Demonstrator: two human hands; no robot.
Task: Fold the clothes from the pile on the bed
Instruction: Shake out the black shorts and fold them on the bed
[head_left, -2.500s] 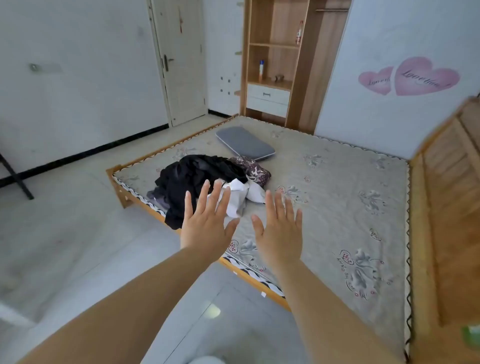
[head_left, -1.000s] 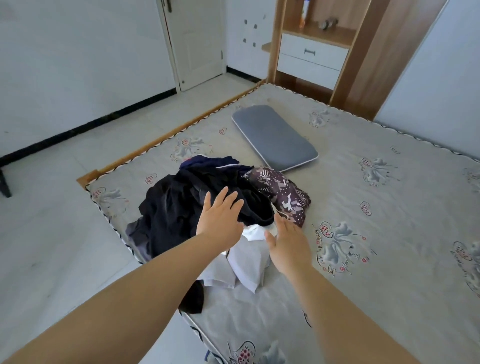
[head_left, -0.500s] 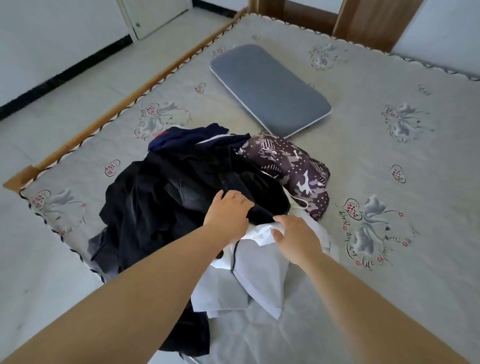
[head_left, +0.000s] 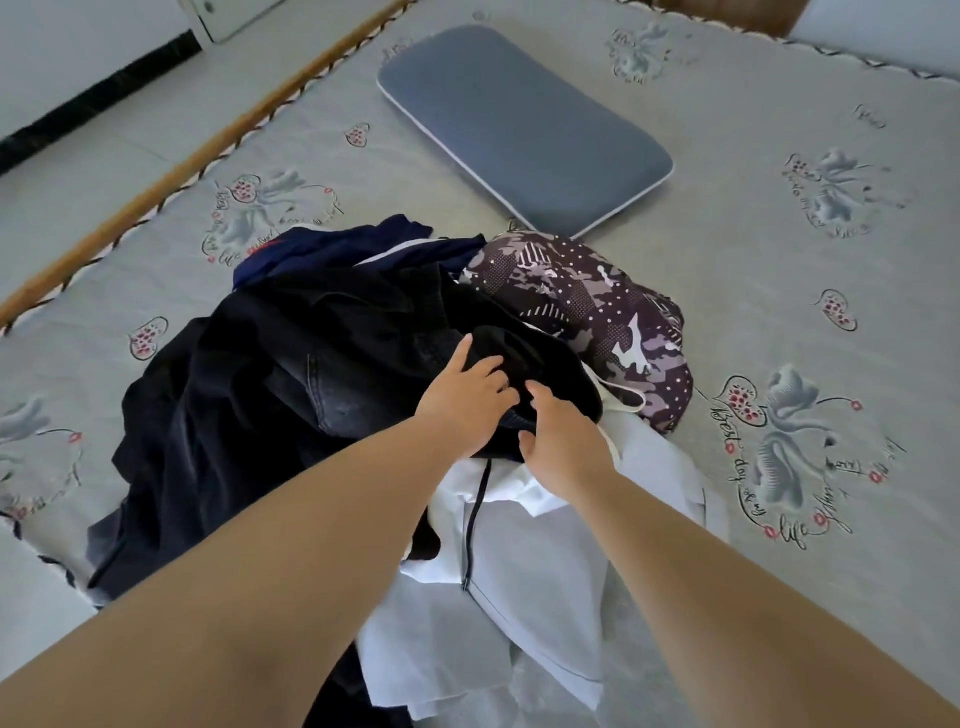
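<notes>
Black cloth (head_left: 524, 358) atop the pile (head_left: 291, 384) is gripped by both hands' curled fingers (head_left: 483, 371), a first garment seemingly being picked; lifting it free is called for next.

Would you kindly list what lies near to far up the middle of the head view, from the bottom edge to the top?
White garment → right hand → black garment → patterned camouflage garment → grey pillow → far edge of the mattress.
</notes>
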